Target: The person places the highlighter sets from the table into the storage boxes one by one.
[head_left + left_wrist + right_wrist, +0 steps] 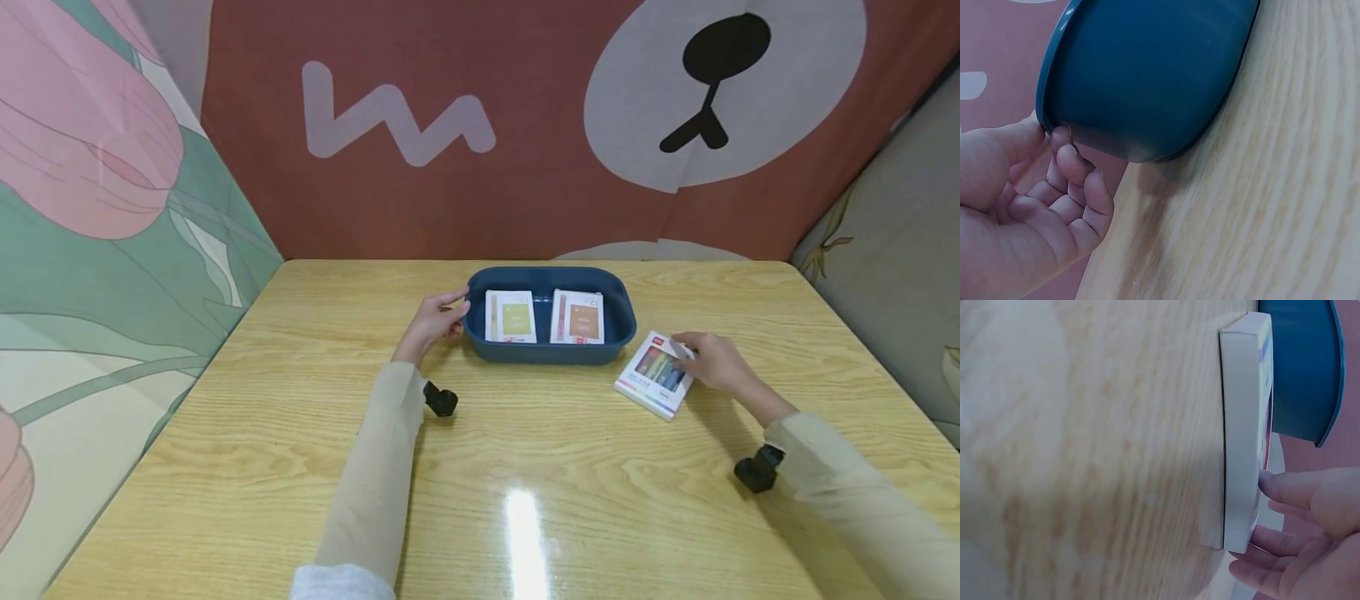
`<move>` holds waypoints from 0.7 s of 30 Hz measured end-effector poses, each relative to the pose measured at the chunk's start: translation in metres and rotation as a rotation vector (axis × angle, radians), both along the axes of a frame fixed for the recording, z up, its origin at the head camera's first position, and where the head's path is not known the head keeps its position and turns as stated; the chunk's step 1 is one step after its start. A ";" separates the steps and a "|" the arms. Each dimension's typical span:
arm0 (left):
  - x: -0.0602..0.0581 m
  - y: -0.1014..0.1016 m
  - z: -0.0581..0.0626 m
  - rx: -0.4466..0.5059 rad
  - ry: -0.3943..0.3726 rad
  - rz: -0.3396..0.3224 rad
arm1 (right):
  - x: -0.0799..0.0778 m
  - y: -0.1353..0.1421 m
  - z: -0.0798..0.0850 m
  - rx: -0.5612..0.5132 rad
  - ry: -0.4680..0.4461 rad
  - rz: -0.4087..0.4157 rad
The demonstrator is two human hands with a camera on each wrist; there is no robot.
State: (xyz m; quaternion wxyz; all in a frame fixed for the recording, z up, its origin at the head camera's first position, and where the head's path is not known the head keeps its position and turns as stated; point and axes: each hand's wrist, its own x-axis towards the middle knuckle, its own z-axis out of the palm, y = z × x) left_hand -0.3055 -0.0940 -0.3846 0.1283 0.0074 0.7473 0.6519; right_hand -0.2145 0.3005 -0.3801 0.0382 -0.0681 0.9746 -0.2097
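Note:
My left hand (433,323) pinches the left rim of a dark blue plastic basin (543,354) between thumb and fingers; the left wrist view shows the basin's rounded end (1147,75) up close. Inside the basin lie two white packs, one with a yellow-green label (516,319) and one with an orange-brown label (585,321). To the right of the basin, my right hand (714,361) holds a white crayon box (651,385) by its upper right end. Coloured sticks show through its window. In the right wrist view my thumb lies on its top face, fingers at its end.
The light wooden table (480,467) carries a bright glare streak near its front. Behind it hangs a red-brown cloth (525,200) with a cartoon face. Patterned cloths stand at the left (112,292) and right (892,250). Black wrist cameras sit on both sleeves.

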 end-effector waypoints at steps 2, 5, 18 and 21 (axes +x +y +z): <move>0.000 0.000 0.000 0.001 0.000 0.001 | -0.002 0.001 0.001 0.006 -0.008 0.003; 0.000 0.000 0.000 0.000 0.002 0.002 | -0.004 0.003 0.002 0.009 -0.030 0.003; 0.001 0.000 0.001 -0.006 0.000 -0.002 | -0.009 0.006 0.003 0.036 -0.042 0.034; 0.001 0.000 0.001 -0.011 0.006 -0.003 | -0.011 0.007 0.003 0.057 -0.040 0.070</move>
